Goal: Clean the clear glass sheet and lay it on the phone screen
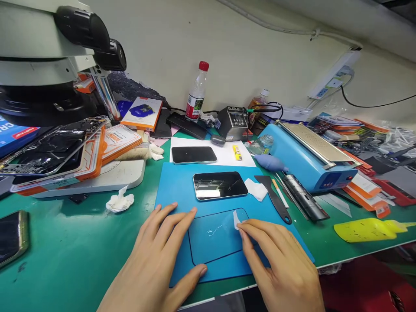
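Head view: left hand [162, 255] lies flat, fingers spread, on the blue mat [175, 186], apparently steadying it. Right hand [279, 264] pinches a clear film [236, 218] at its tab, just below the phone [220, 185] at the mat's centre on the worktop [65, 251].

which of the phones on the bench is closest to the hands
The phone lying on the blue mat, just beyond the fingertips of the left hand and right hand. The other dark phone lies farther back on white paper, and a third sits at the far left edge.
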The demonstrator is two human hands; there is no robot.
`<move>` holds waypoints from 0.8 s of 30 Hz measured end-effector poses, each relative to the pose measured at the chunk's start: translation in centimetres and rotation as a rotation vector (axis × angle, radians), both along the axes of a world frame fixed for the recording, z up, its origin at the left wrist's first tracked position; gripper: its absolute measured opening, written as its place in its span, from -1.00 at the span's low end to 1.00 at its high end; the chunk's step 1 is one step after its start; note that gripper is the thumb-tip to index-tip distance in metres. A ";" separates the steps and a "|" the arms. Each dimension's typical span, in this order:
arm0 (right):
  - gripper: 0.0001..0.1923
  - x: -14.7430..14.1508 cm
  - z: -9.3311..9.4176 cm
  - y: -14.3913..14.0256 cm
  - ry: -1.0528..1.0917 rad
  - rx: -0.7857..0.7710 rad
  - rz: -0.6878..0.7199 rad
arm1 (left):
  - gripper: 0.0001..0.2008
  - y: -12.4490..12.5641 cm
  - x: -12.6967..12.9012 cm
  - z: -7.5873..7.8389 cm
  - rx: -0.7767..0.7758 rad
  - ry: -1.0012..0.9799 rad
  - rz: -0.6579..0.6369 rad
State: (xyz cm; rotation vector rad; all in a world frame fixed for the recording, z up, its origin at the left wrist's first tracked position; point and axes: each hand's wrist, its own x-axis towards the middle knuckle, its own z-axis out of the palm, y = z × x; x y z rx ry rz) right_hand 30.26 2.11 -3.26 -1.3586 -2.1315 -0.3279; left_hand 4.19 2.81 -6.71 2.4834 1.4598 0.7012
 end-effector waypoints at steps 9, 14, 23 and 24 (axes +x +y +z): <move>-0.82 -0.9 0.0 1.0 -0.035 -0.061 0.008 | -0.26 0.1 0.2 0.0 0.011 0.011 0.003; -0.84 -2.1 -0.2 0.9 0.005 -0.072 0.026 | -0.29 0.3 0.4 0.2 0.062 0.014 -0.003; -0.83 -2.8 0.0 0.3 -0.004 -0.104 0.156 | -0.33 0.5 0.8 0.7 0.188 0.030 -0.013; -0.84 -2.1 0.0 0.5 -0.027 -0.091 0.127 | -0.32 0.4 0.8 0.6 0.185 0.030 -0.012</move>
